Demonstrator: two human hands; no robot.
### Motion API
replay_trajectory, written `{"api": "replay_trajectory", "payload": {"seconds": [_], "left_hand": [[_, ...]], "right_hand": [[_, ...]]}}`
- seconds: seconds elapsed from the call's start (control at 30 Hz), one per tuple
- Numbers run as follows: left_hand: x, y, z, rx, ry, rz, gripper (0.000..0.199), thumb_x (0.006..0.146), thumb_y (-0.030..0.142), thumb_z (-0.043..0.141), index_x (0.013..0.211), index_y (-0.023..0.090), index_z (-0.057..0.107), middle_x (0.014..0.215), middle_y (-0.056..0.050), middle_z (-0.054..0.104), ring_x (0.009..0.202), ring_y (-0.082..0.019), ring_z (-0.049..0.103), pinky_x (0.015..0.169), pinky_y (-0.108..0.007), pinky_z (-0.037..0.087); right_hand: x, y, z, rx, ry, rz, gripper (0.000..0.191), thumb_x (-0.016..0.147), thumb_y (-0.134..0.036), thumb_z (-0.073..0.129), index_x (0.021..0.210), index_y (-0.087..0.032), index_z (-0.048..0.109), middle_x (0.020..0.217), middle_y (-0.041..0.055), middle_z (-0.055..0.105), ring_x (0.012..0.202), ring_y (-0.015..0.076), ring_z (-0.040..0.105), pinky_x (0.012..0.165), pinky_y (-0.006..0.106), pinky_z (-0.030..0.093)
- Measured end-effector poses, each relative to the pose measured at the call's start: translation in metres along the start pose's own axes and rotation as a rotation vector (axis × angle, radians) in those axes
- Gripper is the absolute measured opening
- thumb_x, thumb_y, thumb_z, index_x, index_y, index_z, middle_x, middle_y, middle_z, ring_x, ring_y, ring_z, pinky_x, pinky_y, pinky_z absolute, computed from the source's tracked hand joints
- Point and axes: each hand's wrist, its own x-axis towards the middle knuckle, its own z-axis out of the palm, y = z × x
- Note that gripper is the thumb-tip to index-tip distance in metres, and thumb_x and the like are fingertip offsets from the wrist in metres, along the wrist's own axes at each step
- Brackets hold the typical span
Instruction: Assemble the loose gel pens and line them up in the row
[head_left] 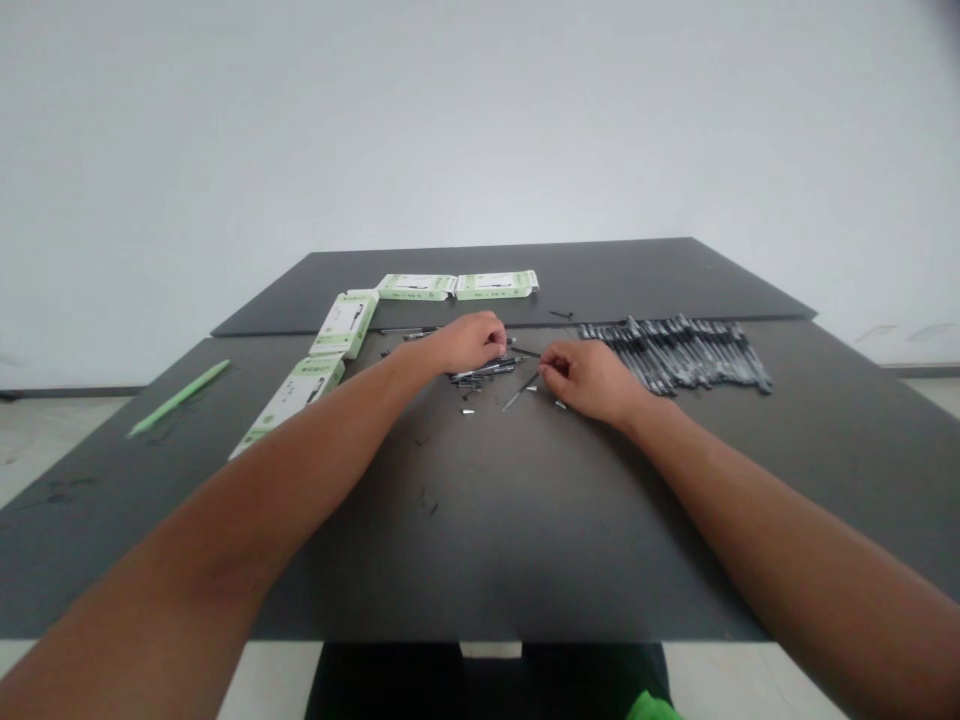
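My left hand [471, 342] is curled just above a small heap of dark pen parts [486, 371] in the middle of the table. Its fingers are pressed together, and what they hold is hidden. Close by on the right, my right hand [589, 375] pinches the upper end of a thin pen refill [520, 392], which slants down to the left. Small silvery pen tips [468, 411] lie loose in front of the heap. Beside my right hand, a wide row of clear-barrelled pens with dark parts [682, 352] lies side by side.
Green and white boxes [415, 287] stretch end to end along the back and left of the work area. A long light-green stick, pen-shaped, [180, 398] lies at the far left. A seam crosses the dark table [480, 540] behind my hands.
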Motion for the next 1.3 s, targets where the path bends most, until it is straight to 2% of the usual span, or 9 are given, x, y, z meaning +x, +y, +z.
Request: {"api": "replay_trajectory", "payload": {"seconds": [0.23, 0.47, 0.63, 0.77, 0.9, 1.0, 1.17, 1.23, 1.3], "left_hand": [[-0.002, 0.008, -0.001, -0.085, 0.006, -0.155, 0.009, 0.09, 0.022, 0.073, 0.097, 0.018, 0.077, 0.092, -0.005, 0.078, 0.084, -0.02, 0.07, 0.081, -0.031, 0.052], [-0.004, 0.006, 0.004, -0.158, 0.069, -0.157, 0.01, 0.089, 0.019, 0.073, 0.098, 0.018, 0.075, 0.091, -0.004, 0.077, 0.084, -0.02, 0.069, 0.08, -0.032, 0.051], [-0.006, 0.005, 0.004, -0.335, 0.227, -0.196, 0.015, 0.091, 0.017, 0.07, 0.104, 0.018, 0.074, 0.096, -0.005, 0.077, 0.085, -0.018, 0.068, 0.083, -0.033, 0.053], [-0.006, 0.012, -0.007, -0.492, 0.397, -0.216, 0.016, 0.088, 0.015, 0.073, 0.104, 0.017, 0.073, 0.101, -0.005, 0.077, 0.089, -0.016, 0.067, 0.089, -0.033, 0.055], [-0.014, 0.032, -0.019, -0.685, 0.521, -0.249, 0.017, 0.088, 0.015, 0.076, 0.105, 0.016, 0.073, 0.097, -0.004, 0.076, 0.087, -0.014, 0.067, 0.087, -0.03, 0.056], [-0.027, 0.055, -0.022, -0.884, 0.572, -0.32, 0.02, 0.09, 0.018, 0.077, 0.109, 0.016, 0.071, 0.098, -0.005, 0.077, 0.083, -0.012, 0.067, 0.076, -0.026, 0.056], [-0.047, 0.093, -0.011, -1.023, 0.579, -0.409, 0.027, 0.093, 0.022, 0.076, 0.118, 0.016, 0.067, 0.101, -0.007, 0.077, 0.077, -0.012, 0.07, 0.067, -0.024, 0.056], [-0.05, 0.103, -0.005, -1.038, 0.59, -0.42, 0.028, 0.094, 0.021, 0.075, 0.119, 0.016, 0.066, 0.103, -0.007, 0.078, 0.08, -0.012, 0.071, 0.069, -0.024, 0.057], [-0.05, 0.11, 0.001, -1.046, 0.615, -0.441, 0.025, 0.093, 0.019, 0.075, 0.117, 0.016, 0.066, 0.102, -0.006, 0.077, 0.081, -0.012, 0.071, 0.073, -0.025, 0.059]], "right_hand": [[0.0, 0.0, 0.0, -0.008, 0.01, 0.022, 0.014, 0.095, -0.024, 0.065, 0.092, -0.019, 0.078, 0.082, 0.0063, 0.078, 0.072, 0.0216, 0.067, 0.07, 0.032, 0.043], [0.001, -0.003, -0.001, -0.013, 0.0, 0.018, 0.015, 0.096, -0.025, 0.065, 0.093, -0.019, 0.079, 0.082, 0.0064, 0.078, 0.073, 0.0213, 0.067, 0.07, 0.032, 0.042], [0.002, -0.004, -0.001, -0.005, 0.003, 0.021, 0.014, 0.095, -0.024, 0.066, 0.092, -0.019, 0.078, 0.08, 0.0061, 0.078, 0.07, 0.0207, 0.066, 0.068, 0.031, 0.041], [0.001, -0.004, -0.001, 0.013, 0.002, 0.022, 0.013, 0.094, -0.023, 0.066, 0.092, -0.019, 0.078, 0.079, 0.0061, 0.077, 0.069, 0.0205, 0.066, 0.068, 0.032, 0.041], [0.001, -0.006, -0.002, 0.075, 0.056, 0.01, 0.014, 0.096, -0.025, 0.065, 0.091, -0.019, 0.077, 0.081, 0.0057, 0.077, 0.072, 0.0202, 0.066, 0.071, 0.032, 0.044], [0.0, -0.012, -0.003, 0.215, 0.095, 0.017, 0.019, 0.101, -0.033, 0.065, 0.093, -0.019, 0.076, 0.083, 0.0045, 0.075, 0.074, 0.0193, 0.065, 0.072, 0.032, 0.046], [-0.003, -0.031, 0.0, 0.642, 0.051, 0.039, 0.045, 0.099, -0.055, 0.074, 0.127, -0.02, 0.073, 0.091, 0.0033, 0.074, 0.074, 0.0181, 0.062, 0.068, 0.031, 0.048], [-0.004, -0.037, 0.003, 0.763, 0.0, 0.03, 0.057, 0.095, -0.055, 0.08, 0.138, -0.02, 0.068, 0.09, 0.0019, 0.073, 0.073, 0.0172, 0.061, 0.066, 0.03, 0.048], [-0.006, -0.041, 0.006, 0.775, -0.019, 0.026, 0.059, 0.093, -0.051, 0.083, 0.141, -0.02, 0.067, 0.084, -0.001, 0.069, 0.069, 0.0156, 0.058, 0.063, 0.029, 0.045]]}}
